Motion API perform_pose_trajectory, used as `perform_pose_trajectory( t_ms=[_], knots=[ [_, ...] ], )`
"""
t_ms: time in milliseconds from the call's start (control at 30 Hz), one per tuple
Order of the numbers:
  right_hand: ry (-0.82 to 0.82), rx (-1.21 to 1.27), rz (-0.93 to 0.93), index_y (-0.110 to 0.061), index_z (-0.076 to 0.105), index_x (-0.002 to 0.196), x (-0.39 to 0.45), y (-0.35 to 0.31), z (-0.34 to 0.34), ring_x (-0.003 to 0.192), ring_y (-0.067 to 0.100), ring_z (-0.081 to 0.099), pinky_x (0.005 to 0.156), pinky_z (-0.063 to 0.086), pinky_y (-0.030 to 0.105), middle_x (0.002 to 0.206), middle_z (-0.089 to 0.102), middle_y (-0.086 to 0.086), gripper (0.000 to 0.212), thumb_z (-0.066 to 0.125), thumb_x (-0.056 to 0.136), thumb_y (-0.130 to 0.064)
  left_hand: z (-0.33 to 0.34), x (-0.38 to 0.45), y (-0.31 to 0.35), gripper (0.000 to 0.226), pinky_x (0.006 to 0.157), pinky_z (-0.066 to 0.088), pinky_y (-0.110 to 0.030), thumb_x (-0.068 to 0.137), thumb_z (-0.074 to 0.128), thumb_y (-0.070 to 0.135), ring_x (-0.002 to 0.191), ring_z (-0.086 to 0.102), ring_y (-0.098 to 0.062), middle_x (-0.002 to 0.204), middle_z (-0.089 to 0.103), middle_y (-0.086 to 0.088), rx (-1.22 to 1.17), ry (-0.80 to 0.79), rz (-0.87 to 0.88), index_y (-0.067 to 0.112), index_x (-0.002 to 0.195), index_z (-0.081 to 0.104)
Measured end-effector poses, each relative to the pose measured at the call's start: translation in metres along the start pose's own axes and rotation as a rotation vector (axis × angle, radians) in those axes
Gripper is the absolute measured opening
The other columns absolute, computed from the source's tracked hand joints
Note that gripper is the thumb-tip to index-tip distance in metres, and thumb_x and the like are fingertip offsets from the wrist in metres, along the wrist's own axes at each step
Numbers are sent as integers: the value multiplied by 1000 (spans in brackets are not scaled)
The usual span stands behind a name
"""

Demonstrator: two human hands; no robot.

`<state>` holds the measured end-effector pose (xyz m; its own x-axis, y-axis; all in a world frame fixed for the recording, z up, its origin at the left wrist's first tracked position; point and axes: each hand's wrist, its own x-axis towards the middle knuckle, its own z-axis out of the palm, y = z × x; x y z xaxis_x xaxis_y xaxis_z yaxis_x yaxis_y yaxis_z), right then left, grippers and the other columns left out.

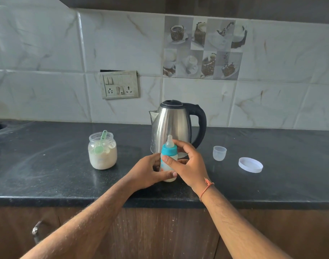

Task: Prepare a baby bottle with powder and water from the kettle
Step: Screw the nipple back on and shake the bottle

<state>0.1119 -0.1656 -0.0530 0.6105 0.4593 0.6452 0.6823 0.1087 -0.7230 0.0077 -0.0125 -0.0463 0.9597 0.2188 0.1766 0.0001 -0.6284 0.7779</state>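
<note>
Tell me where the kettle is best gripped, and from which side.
By the black loop handle of the kettle, from the right: it faces right, away from the spout, and nothing on the counter blocks that approach.

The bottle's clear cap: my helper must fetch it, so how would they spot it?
Start at the steel kettle on the black counter. Just right of its black handle stands a small clear cup-shaped cap, open end up. The flat, round white lid lies further right; the cap is taller and see-through.
</note>
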Motion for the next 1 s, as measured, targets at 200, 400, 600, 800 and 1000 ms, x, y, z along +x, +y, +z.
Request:
perform_pose_trajectory(
  t_ms=[200, 400, 600, 800, 1000],
  knots=[
    [-30, 3, 35, -54, 54, 129, 0, -2, 0, 121, -15, 54, 81, 52, 4, 128, 58, -36, 50, 82, 87, -53, 1, 1, -2, 77, 101, 59, -21, 75, 81, 61, 116, 75, -6, 128, 76, 16, -4, -3, 8, 33, 143, 59],
    [11, 15, -13, -49, 59, 125, -1, -4, 0, 119, -7, 59, 79, 53, 6, 127, 62, -26, 47, 85, 86, -46, 1, 0, -2, 68, 88, 57, -11, 76, 81, 62, 109, 75, 1, 120, 76, 21, 4, 14, 16, 39, 136, 58],
    [-14, 10, 13, -51, 56, 134, 0, -1, -1, 124, -7, 58, 86, 54, 9, 130, 60, -35, 55, 85, 87, -47, 2, -1, -1, 61, 83, 57, -9, 76, 80, 63, 103, 74, 6, 113, 76, 22, 10, 19, 17, 46, 129, 55],
    [13, -2, -38, -42, 60, 130, -1, -2, 0, 117, -6, 59, 81, 53, 6, 126, 61, -27, 51, 85, 86, -44, 2, 0, -2, 63, 87, 58, -12, 76, 80, 65, 105, 76, 1, 114, 77, 21, 16, 27, 26, 44, 131, 55],
    [-18, 12, 13, -48, 58, 133, -1, -1, -1, 122, -11, 57, 84, 51, 4, 129, 60, -32, 53, 83, 86, -51, 2, 0, -2, 61, 89, 59, -13, 80, 82, 59, 107, 75, 2, 115, 79, 17, 3, 28, 38, 41, 133, 58]
  ],
)
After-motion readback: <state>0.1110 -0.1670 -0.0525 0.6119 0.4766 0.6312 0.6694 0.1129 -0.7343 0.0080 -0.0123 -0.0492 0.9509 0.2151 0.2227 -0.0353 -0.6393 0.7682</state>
